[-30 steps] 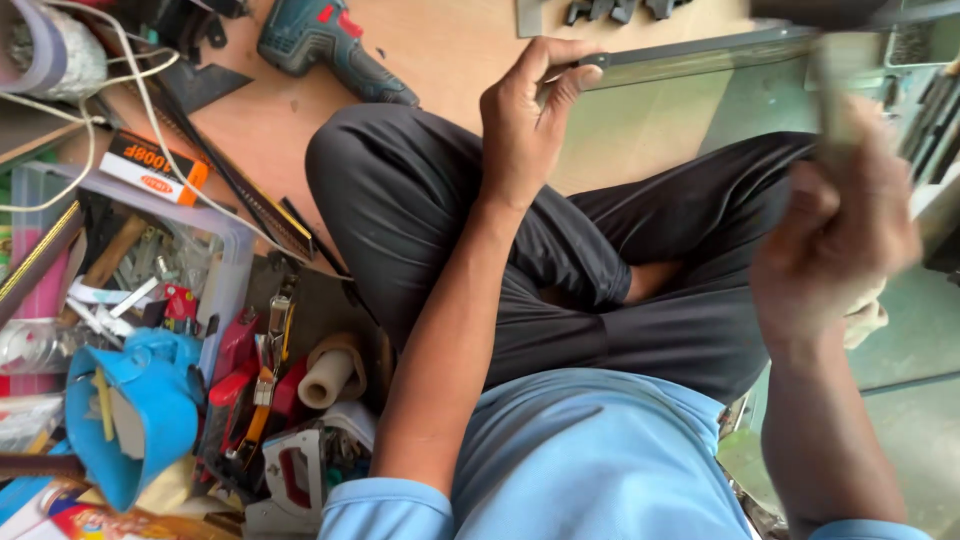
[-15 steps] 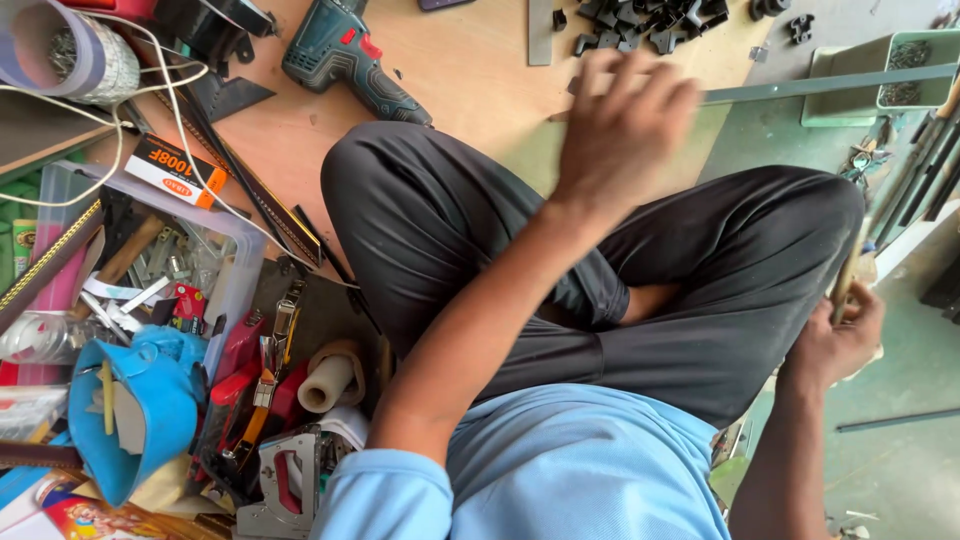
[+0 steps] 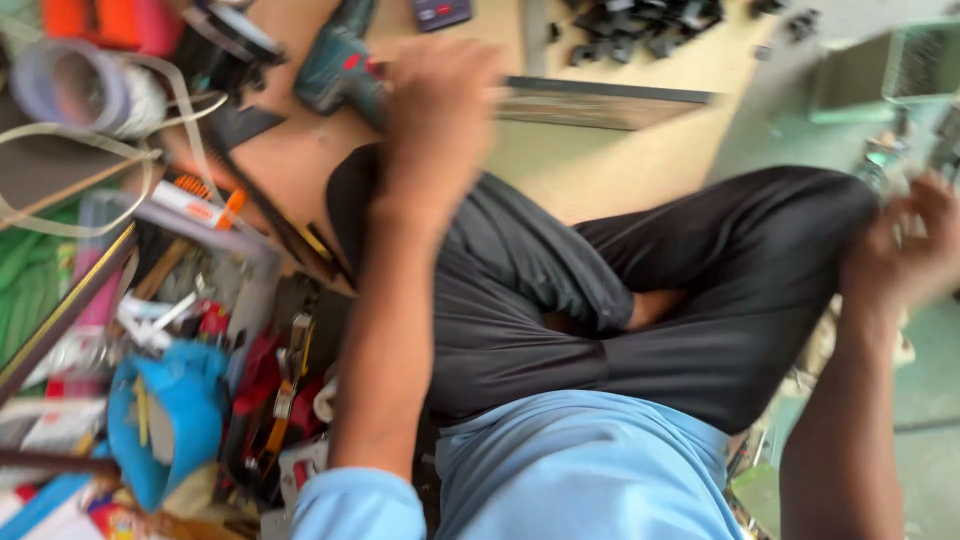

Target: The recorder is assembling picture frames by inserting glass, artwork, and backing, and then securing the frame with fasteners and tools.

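Metal strip: a long dark flat metal strip (image 3: 605,102) is seen lying across the wooden floor (image 3: 610,170), beyond the knees, its near end hidden under the left hand.
Left hand: the left hand (image 3: 435,115) is stretched forward and laid over the strip's end, just beside the cordless drill; it is blurred, so whether the fingers are closed on the strip cannot be told.
Right hand: the right hand (image 3: 905,255) is held at the right knee with fingers curled; it is blurred, and what is grasped, if anything, cannot be told.
Legs: crossed legs in dark trousers (image 3: 560,290) are seen between the two hands, under a light blue shirt (image 3: 590,470).
Drill: a teal cordless drill (image 3: 335,65) is lying on the floor, left of the strip.
Small parts: a cluster of black pieces (image 3: 640,25) is scattered beyond the strip.
Clutter at left: a roll of tape (image 3: 85,90), a blue cap (image 3: 165,420) and mixed hand tools are piled together.
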